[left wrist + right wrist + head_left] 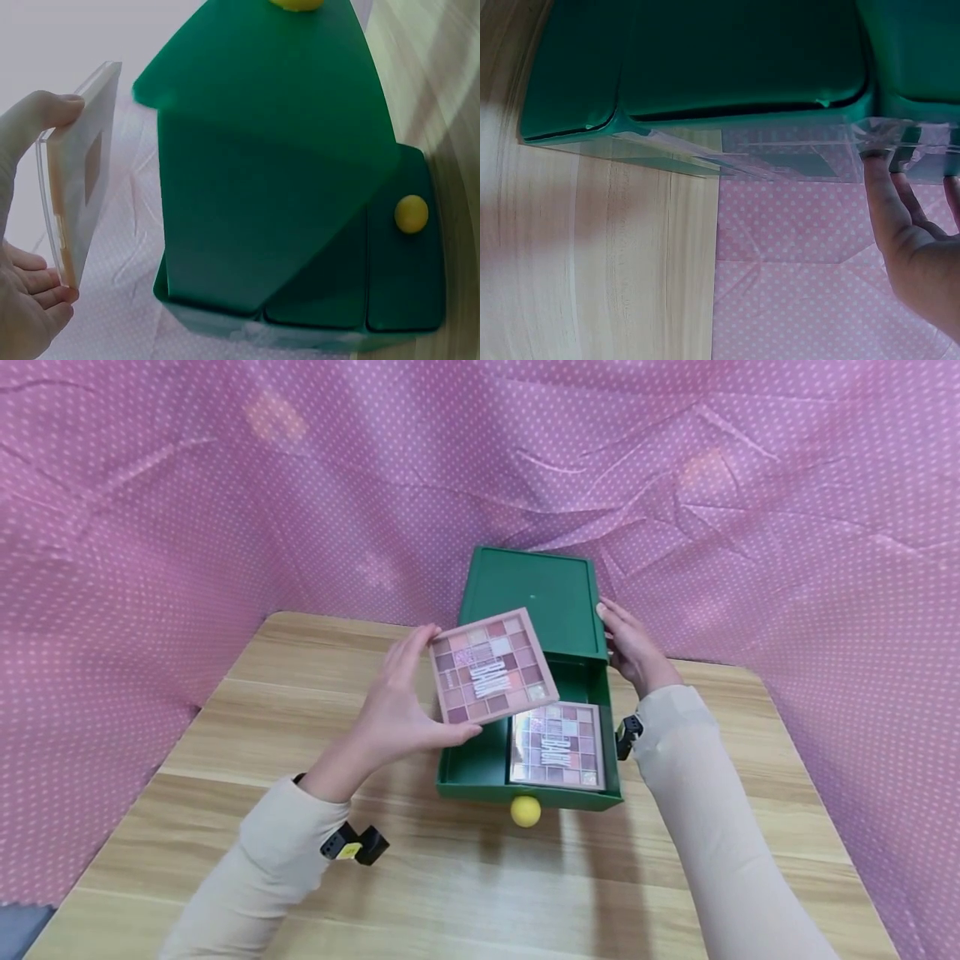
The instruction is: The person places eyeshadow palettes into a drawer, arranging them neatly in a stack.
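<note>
Palette (492,667) pinched in left hand (397,706), seemingly above drawer (480,760).

The held palette (492,666) hides part of the open drawer (480,760); its lettering is unreadable.

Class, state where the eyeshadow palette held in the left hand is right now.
In the head view, the held palette sits tilted in the left hand, above the open green drawer, left of the second palette.

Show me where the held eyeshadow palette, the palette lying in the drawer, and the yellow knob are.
held eyeshadow palette (492,666), head view, middle of its colour grid.
palette in the drawer (557,745), head view, centre of its lid.
yellow knob (525,811), head view, middle of the ball on the drawer front.
</note>
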Available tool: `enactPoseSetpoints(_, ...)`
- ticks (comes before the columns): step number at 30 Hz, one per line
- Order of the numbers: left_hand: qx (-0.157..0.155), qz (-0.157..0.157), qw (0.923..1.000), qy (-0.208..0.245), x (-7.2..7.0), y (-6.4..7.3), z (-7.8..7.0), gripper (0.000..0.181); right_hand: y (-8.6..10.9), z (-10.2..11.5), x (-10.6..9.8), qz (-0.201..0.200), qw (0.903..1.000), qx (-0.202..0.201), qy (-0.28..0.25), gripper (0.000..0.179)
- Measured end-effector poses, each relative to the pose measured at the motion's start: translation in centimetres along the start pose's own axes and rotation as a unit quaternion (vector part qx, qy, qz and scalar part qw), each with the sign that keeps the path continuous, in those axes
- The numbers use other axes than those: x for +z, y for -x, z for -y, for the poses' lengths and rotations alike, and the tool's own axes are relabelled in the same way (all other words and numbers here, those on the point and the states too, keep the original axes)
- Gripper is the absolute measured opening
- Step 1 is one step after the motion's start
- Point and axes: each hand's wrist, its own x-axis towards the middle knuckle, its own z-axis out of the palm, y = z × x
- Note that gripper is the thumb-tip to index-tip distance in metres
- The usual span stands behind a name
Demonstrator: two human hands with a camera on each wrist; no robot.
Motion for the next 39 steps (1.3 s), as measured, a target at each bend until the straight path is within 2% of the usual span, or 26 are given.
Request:
enactPoseSetpoints(9, 0.067, 0.04, 0.9968, -0.013, 1.9, -0.1, -0.7, 0.104, -0.1, -0.1, -0.1, -0.005, 1.0, 0.005, 0.0, 0.051)
enactPoseSetpoints(19, 0.076, 0.098, 0.9913, -0.045, 3.8, 0.0, -0.5, 0.107, -0.1, 0.0, 0.0, -0.013, 0.9999, 0.005, 0.0, 0.051)
enactPoseSetpoints(29, 0.079, 0.154, 0.9818, -0.078, 5.2, 0.1, -0.5, 0.11, 0.0, 0.0, 0.0, -0.009, 0.9999, 0.006, 0.0, 0.051)
enactPoseSetpoints(39, 0.099, 0.169, 0.9717, -0.132, 5.7, -0.2, -0.8, 0.109, 0.0, 0.0, 0.0, -0.004, 0.9999, 0.003, -0.014, 0.052)
